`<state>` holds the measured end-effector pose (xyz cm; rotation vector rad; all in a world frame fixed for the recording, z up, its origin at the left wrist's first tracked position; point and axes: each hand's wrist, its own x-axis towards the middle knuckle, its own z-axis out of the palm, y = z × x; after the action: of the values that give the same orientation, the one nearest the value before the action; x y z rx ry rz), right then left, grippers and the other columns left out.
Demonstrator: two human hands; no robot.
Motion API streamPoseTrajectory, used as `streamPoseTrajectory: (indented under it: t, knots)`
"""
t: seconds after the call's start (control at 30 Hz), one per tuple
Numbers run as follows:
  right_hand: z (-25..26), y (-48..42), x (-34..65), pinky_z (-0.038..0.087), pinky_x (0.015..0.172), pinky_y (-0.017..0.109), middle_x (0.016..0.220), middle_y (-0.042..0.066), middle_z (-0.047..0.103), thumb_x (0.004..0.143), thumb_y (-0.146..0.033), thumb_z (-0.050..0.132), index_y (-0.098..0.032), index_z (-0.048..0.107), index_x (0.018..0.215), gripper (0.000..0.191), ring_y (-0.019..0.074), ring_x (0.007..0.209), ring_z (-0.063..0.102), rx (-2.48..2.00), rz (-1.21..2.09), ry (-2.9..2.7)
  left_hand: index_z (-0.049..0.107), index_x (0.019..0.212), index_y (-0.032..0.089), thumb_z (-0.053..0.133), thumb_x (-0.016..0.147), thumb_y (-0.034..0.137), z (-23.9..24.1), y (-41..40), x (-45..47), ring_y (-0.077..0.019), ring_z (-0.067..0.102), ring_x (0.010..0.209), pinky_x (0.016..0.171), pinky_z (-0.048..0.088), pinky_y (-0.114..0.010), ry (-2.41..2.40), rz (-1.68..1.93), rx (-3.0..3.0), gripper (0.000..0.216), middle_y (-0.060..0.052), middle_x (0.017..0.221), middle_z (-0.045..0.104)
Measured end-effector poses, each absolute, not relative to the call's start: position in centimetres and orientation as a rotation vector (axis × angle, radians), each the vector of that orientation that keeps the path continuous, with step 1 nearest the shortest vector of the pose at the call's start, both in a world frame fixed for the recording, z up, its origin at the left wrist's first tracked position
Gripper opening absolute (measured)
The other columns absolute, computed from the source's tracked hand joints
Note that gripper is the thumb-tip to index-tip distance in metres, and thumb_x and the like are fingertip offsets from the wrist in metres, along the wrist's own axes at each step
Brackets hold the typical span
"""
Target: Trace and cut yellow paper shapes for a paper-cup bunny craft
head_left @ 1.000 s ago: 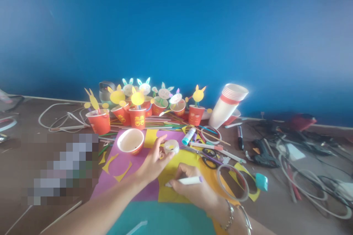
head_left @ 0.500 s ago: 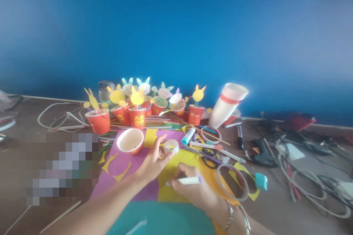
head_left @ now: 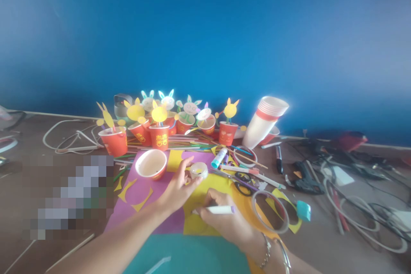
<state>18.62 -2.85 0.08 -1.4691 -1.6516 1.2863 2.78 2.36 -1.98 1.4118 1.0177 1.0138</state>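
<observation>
Presently: left hand, fingers grasping tape roll, over yellow paper; right hand, grasping marker, tip end lowered at that paper. Advisable for clean marking: light pressure, steady grip, flat sheet.

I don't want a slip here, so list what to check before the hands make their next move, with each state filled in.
1. White, purple-ended marker gripped in the right hand: ok.
2. Marker tip touching the bright yellow paper sheet: cannot tell, too blurred.
3. Round, translucent roll of tape between the left hand's thumb and fingers: ok.
4. Black-handled metal scissors apart from both hands: ok, they lie beyond the right hand.
5. Flat purple paper sheet free of scraps: not ok, curved yellow paper offcuts lie on it.
</observation>
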Motion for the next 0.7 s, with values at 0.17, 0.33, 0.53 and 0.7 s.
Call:
streamPoseTrajectory:
  t: [0.17,0.33,0.53,0.7]
  knots:
    - [0.36,-2.9,18.62,0.026,0.04,0.02,0.052,-0.006,0.043,0.073,-0.025,0.061,-0.02,0.042,0.061,0.023,0.0081,0.048,0.035,-1.469,1.282,-1.655,0.031,0.132,0.024,0.057,0.083,0.039,-1.89,2.29,2.72,-0.0228,0.056,0.11,0.096,0.042,-0.039,1.023,1.008,1.409,0.058,-0.012,0.131,0.046]
    - [0.65,-2.9,18.63,0.027,0.041,0.02,0.052,-0.006,0.042,0.074,-0.025,0.059,-0.02,0.041,0.061,0.023,0.0085,0.048,0.035,-1.488,1.246,-1.681,0.03,0.133,0.024,0.057,0.083,0.039,-1.76,2.26,2.67,-0.0231,0.056,0.11,0.096,0.043,-0.039,1.026,0.999,1.409,0.059,-0.013,0.132,0.046]
    - [0.91,-2.99,18.66,0.028,0.042,0.02,0.054,-0.006,0.042,0.073,-0.024,0.056,-0.02,0.039,0.061,0.021,0.0086,0.049,0.036,-1.51,1.23,-1.706,0.031,0.133,0.024,0.058,0.083,0.041,-2.03,2.38,2.66,-0.0235,0.057,0.109,0.096,0.042,-0.04,1.031,1.003,1.406,0.059,-0.012,0.132,0.046]
    - [0.68,-2.98,18.69,0.028,0.043,0.02,0.054,-0.006,0.042,0.072,-0.022,0.056,-0.02,0.039,0.061,0.02,0.0088,0.05,0.037,-1.528,1.19,-1.717,0.031,0.133,0.025,0.058,0.083,0.041,-2.17,2.35,2.62,-0.0238,0.056,0.11,0.096,0.042,-0.04,1.047,1.004,1.41,0.059,-0.012,0.134,0.044]
